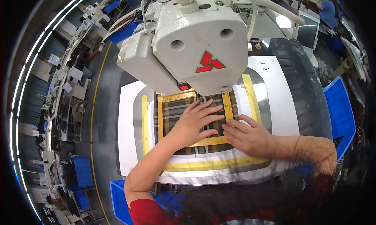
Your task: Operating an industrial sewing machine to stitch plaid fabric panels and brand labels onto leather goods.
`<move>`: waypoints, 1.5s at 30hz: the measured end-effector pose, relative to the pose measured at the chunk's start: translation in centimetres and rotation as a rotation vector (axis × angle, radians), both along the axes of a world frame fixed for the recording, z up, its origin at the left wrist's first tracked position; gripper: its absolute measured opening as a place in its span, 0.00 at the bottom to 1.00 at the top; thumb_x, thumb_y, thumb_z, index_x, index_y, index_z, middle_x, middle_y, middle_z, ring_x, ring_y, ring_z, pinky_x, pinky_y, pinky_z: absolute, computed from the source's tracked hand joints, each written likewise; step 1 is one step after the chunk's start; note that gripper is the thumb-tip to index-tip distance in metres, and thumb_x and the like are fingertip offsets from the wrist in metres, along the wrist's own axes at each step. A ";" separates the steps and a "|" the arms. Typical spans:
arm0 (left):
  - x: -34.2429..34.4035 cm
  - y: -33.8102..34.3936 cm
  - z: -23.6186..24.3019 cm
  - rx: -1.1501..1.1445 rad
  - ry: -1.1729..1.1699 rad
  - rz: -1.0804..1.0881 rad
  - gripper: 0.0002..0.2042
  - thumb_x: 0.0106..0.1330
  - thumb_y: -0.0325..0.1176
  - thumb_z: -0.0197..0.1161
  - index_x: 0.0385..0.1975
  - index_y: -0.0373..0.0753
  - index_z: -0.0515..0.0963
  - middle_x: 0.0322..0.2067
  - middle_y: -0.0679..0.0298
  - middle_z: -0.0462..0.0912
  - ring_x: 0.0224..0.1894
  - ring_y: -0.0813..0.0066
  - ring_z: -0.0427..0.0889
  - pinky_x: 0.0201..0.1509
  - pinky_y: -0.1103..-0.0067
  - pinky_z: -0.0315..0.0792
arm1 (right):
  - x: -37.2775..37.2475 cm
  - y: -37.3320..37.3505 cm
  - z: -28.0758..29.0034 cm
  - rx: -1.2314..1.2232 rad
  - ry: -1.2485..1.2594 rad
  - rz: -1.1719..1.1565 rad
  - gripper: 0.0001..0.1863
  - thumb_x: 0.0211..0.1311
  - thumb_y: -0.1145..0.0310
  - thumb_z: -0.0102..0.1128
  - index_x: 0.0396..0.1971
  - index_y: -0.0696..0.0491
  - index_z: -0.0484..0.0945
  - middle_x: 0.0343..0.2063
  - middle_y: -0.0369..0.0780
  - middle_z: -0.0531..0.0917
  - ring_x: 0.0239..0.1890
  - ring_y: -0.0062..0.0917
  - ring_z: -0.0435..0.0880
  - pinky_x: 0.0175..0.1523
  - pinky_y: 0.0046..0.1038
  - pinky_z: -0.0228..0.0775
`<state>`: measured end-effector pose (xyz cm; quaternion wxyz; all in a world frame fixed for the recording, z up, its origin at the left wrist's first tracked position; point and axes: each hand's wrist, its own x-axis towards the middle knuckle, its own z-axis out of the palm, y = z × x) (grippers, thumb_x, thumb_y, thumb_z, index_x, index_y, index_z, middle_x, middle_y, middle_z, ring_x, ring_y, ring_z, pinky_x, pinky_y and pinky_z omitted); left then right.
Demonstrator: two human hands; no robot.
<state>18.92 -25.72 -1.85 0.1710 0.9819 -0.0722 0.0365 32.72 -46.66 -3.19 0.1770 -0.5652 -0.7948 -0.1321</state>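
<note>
A brown, black and white plaid fabric (176, 117) lies within a yellow-edged frame (161, 123) under the white sewing machine head (196, 49). My left hand (194, 125) rests flat on the plaid, fingers spread toward the frame's right side. Just right of it, my right hand (250, 138) lies over that yellow side strip, its fingers stretched out and their tips touching the strip or the cloth beside it. Its thumb is hidden. Neither hand shows anything held. The machine head hides the needle and the far part of the fabric.
Around the frame is a white sheet (285, 103) with yellow tape strips (215, 164) on a dark table (309, 84). Blue bins stand at right (340, 111) and lower left (119, 197). A person (329, 13) in blue is at the far right. Workstations line the left.
</note>
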 end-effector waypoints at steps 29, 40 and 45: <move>-2.6 -1.9 2.0 0.013 0.067 -0.092 0.18 0.63 0.40 0.62 0.52 0.46 0.77 0.61 0.68 0.71 0.66 0.63 0.65 0.69 0.61 0.57 | 0.2 0.4 0.1 -0.004 -0.075 0.051 0.15 0.54 0.69 0.52 0.38 0.62 0.77 0.42 0.45 0.80 0.49 0.33 0.76 0.62 0.37 0.64; -3.0 -2.1 1.6 -0.017 0.045 -0.053 0.21 0.62 0.43 0.63 0.53 0.42 0.75 0.62 0.67 0.69 0.66 0.64 0.64 0.70 0.61 0.56 | 0.7 0.8 0.0 -0.001 0.013 0.053 0.14 0.52 0.69 0.54 0.36 0.60 0.79 0.41 0.44 0.80 0.47 0.33 0.76 0.61 0.37 0.65; -2.1 -1.6 2.1 -0.026 0.058 -0.027 0.22 0.60 0.43 0.65 0.52 0.41 0.75 0.62 0.66 0.70 0.67 0.63 0.65 0.70 0.60 0.56 | 1.7 2.0 0.1 0.003 0.112 0.046 0.12 0.50 0.69 0.56 0.33 0.59 0.79 0.40 0.42 0.80 0.46 0.31 0.76 0.60 0.36 0.65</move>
